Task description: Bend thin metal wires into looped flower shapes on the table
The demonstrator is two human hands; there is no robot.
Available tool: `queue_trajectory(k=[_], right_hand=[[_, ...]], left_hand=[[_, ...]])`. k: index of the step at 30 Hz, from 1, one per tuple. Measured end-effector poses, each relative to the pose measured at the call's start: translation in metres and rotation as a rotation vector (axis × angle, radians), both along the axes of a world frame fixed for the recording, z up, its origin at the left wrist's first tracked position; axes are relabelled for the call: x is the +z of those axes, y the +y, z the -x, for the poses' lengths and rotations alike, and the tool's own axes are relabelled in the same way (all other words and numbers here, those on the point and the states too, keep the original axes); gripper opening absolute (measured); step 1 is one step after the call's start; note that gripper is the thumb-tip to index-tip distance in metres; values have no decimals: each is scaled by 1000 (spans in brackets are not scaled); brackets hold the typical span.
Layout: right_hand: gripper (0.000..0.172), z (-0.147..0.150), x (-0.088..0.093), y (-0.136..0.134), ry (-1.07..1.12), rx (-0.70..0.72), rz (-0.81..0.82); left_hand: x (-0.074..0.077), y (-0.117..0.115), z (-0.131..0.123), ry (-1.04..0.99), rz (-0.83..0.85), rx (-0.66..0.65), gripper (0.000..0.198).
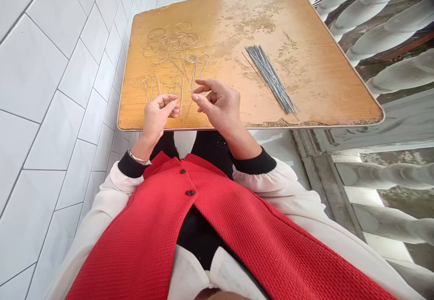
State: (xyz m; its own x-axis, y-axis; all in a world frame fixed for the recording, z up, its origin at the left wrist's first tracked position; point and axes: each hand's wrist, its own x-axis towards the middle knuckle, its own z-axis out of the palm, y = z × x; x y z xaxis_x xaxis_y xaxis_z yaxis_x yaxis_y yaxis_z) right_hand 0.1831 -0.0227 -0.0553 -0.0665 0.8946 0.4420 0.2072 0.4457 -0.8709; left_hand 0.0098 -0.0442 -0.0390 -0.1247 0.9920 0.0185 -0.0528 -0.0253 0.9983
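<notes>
Silver wire loops (171, 46): a loose, tangled heap of thin, shiny bent wire on the left of the table (305, 33), with more pieces fanned out just beyond the hands. These look already shaped, several with a rounded eye above a long straight stem.

Grey straight wires (271, 80): a dense, slanting bundle to the right of the hands, well apart from the loops. They appear unbent, so a good share of the wire looks unworked.

Left hand (156, 116): raised just above the near table edge beside the fanned wires, with its fingers (170, 105) curled narrowly toward the thumb. Whether they hold a wire is too fine to tell.

Right hand (220, 105): raised beside the left, with thumb and forefinger (203, 85) a narrow pinch apart, close under an upright looped wire (192, 71). Any grip on it cannot be made out.

Table finish: worn orange-brown veneer, blotched pale and flaking along the near edge.

Around: a thin metal bangle (139, 158) on the left wrist, a red waffle-knit waistcoat (162, 227), glossy white wall tiles (44, 110), and twisted grey balusters (383, 33).
</notes>
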Motion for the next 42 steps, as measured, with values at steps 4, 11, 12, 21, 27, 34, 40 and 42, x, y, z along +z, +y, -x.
queue_trajectory(k=[4, 11, 12, 21, 27, 34, 40, 42], right_hand=[[58, 6, -21, -11, 85, 98, 159], [40, 20, -20, -19, 263, 153, 410], [39, 20, -18, -18, 293, 167, 430], [25, 16, -10, -18, 435, 233, 561], [18, 16, -4, -17, 503, 258, 604], [24, 17, 0, -22, 511, 291, 625], [33, 19, -6, -26, 510, 294, 655], [34, 20, -8, -27, 517, 308, 639]], left_hand=[[4, 2, -1, -155, 63, 50, 5], [1, 5, -5, -197, 113, 65, 5], [1, 4, -5, -196, 118, 53, 6], [-8, 0, 8, -37, 68, -63, 20], [-29, 4, 19, 581, -382, 171, 34], [-30, 5, 21, 1042, -649, 121, 31], [-27, 10, 15, 1070, -713, 206, 31], [-27, 10, 13, 1041, -715, 220, 30]])
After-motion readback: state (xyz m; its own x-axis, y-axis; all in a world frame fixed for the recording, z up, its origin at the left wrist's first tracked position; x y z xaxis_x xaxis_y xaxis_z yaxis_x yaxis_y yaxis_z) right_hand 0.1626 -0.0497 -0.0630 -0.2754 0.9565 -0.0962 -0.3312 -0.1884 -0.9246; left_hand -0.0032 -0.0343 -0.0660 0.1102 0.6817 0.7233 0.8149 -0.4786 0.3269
